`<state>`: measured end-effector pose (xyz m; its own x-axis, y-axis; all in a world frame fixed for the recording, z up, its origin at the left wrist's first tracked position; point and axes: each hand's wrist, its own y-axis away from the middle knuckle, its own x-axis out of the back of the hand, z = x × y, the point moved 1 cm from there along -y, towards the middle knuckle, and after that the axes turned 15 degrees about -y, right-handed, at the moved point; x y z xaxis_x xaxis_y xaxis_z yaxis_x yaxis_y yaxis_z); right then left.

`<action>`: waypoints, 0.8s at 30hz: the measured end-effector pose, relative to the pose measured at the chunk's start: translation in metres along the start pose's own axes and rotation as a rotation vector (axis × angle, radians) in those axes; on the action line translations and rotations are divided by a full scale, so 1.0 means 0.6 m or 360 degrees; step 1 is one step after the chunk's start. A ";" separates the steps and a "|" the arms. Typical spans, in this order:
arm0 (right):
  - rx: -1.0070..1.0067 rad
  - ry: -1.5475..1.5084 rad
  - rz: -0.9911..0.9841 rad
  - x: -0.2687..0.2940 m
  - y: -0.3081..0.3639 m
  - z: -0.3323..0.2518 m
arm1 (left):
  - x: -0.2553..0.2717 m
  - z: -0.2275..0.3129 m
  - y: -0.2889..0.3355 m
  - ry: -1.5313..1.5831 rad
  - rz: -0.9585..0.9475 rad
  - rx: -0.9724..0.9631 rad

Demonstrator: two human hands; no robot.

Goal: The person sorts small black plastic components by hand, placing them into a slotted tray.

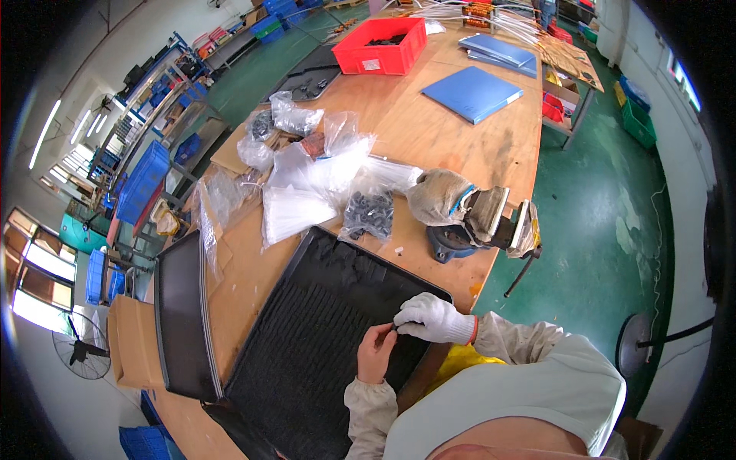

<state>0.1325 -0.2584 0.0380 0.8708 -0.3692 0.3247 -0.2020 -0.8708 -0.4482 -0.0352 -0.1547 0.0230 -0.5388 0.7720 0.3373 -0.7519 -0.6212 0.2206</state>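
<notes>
Small dark piece [394, 328], partly hidden by fingers, sits between the fingertips of the bare left hand [375, 354] and the white-gloved right hand [434, 318]; the grip of each is pinched together on it. Both hands are over the right side of a broad black rectangular tray [410, 283], filled largely with close rows of dark strips. Just beyond its far edge lie a clear plastic bag of dark parts [369, 214] and a heap of white plastic bags [299, 203], while a cloth-wrapped metal bench vise [474, 221] stands near the right edge. To the left, a dark framed panel [182, 314] leans upright. Farther off are a red plastic bin [369, 60] and blue flat folders [473, 93]. All rest on a light-brown wooden counter [391, 115], above a green floor [567, 222]; loaded shelves [161, 96] line the left of the room.
</notes>
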 end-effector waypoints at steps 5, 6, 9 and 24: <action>0.0026 -0.0038 -0.0009 0.016 -0.025 -0.006 | 0.026 0.008 -0.002 -0.0162 0.0018 -0.0114; 0.0055 -0.0006 0.0115 0.017 -0.024 -0.004 | 0.032 0.006 -0.004 -0.0147 0.0066 -0.0066; 0.0071 0.0185 0.0270 0.022 -0.026 0.007 | 0.059 -0.002 -0.022 -0.0079 0.0178 -0.0089; 0.0151 0.0228 0.0198 0.014 0.004 0.029 | 0.232 -0.095 -0.237 -0.1835 0.1076 -0.0520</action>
<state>0.1469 -0.2578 0.0250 0.7676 -0.5204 0.3743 -0.2552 -0.7837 -0.5663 -0.0252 0.0488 -0.0136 -0.3356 -0.3126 0.8886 -0.6127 -0.6441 -0.4580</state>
